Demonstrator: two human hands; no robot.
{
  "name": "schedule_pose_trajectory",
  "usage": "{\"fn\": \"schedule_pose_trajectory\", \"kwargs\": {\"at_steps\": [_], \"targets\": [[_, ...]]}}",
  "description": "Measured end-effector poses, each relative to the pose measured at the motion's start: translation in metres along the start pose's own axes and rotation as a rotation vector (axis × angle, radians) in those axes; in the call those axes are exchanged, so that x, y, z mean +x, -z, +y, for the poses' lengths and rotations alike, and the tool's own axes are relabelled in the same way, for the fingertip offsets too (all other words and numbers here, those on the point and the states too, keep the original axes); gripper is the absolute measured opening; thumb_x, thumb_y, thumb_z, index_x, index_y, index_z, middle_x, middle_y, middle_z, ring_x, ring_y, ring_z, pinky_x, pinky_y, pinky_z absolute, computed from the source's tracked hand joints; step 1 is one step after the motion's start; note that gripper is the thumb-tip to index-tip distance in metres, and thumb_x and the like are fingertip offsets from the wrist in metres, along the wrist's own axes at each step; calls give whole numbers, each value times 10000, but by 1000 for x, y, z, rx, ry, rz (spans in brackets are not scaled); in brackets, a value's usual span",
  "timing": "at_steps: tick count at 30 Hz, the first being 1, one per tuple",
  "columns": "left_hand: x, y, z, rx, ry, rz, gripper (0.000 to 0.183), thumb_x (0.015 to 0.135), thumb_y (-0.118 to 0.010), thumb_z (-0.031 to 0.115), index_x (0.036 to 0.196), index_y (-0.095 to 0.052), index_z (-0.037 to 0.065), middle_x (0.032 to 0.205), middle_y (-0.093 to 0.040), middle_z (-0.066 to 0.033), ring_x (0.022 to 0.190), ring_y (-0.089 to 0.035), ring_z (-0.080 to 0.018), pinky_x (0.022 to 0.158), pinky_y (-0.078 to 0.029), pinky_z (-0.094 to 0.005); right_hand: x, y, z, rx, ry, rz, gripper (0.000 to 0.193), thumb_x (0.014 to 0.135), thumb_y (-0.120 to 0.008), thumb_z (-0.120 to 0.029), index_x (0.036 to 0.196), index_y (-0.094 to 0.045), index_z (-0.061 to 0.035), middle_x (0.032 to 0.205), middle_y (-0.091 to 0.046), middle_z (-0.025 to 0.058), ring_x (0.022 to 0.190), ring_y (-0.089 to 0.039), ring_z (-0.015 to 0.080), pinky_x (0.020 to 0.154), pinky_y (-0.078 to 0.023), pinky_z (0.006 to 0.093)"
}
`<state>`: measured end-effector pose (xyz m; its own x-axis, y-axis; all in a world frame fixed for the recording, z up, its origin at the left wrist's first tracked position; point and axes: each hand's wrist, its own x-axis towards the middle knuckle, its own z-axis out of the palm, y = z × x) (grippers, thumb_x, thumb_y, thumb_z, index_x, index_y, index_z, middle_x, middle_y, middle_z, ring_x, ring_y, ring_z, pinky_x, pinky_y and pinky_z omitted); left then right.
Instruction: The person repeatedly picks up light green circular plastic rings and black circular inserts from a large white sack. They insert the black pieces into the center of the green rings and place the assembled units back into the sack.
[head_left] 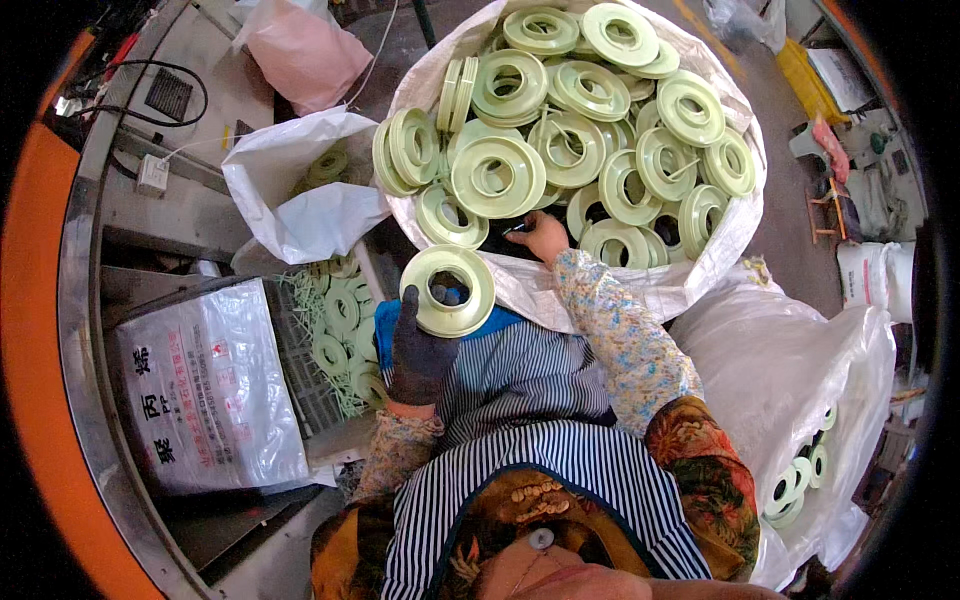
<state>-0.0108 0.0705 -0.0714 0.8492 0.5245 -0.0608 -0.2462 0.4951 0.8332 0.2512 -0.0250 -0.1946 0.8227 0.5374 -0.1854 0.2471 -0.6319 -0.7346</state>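
My left hand [420, 352], in a dark glove, grips a pale green plastic flanged ring [477, 312] by its left side, over my lap. Through the ring's centre hole, dark glove fingertips show. My bare right hand [545, 238] is at the near side of a big white woven sack [738, 215], its fingers closed around something small and dark that I cannot make out. Many similar rings [497, 178] are heaped in that sack, just beyond both hands. A blue-edged striped apron [520, 375] covers my lap below the held ring.
To the left, more rings and thin green scraps [342, 312] lie on a dark grate beside a printed white bag [205, 385]. An open white sack [300, 195] stands farther back. At the right, a translucent sack [790, 350] holds several rings. An orange machine edge [35, 350] borders the far left.
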Motion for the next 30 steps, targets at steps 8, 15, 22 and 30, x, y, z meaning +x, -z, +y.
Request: {"fn": "schedule_pose_trajectory", "kwargs": {"at_steps": [8,15,22,30], "targets": [[-3,-10,-2,-296,158,82,351,1004,-455,167,1306,-431,-12,1310,-543,-155,1216,-517,-216,1063,-397,-361,-59,62,-39,-806,319,208,252,810,-612,-119,1050,-569,-53,841,-624,136,778,-631,338,662,-525,424],[-13,-20,-19,741,-220,-113,485,899,-600,146,1342,-449,20,1299,-542,-195,1197,-538,-301,996,-454,-407,-150,103,-128,-130,739,137,315,794,-582,-42,1094,-604,-136,870,-575,87,789,-615,297,634,-509,393],[-29,-62,23,1156,-515,-188,453,824,-612,-61,1258,-527,37,1251,-524,-241,1128,-573,-378,927,-510,-395,-186,121,-148,-186,746,27,484,778,-664,-111,1243,-532,-105,1016,-563,133,868,-598,327,728,-507,416],[-26,-50,12,903,-431,-272,554,895,-552,-40,1393,-431,172,1348,-448,-242,1197,-524,-357,967,-478,-389,-200,130,-141,-203,737,-103,805,723,-751,-229,1386,-344,-22,1294,-473,227,1048,-566,398,879,-491,442]]}}
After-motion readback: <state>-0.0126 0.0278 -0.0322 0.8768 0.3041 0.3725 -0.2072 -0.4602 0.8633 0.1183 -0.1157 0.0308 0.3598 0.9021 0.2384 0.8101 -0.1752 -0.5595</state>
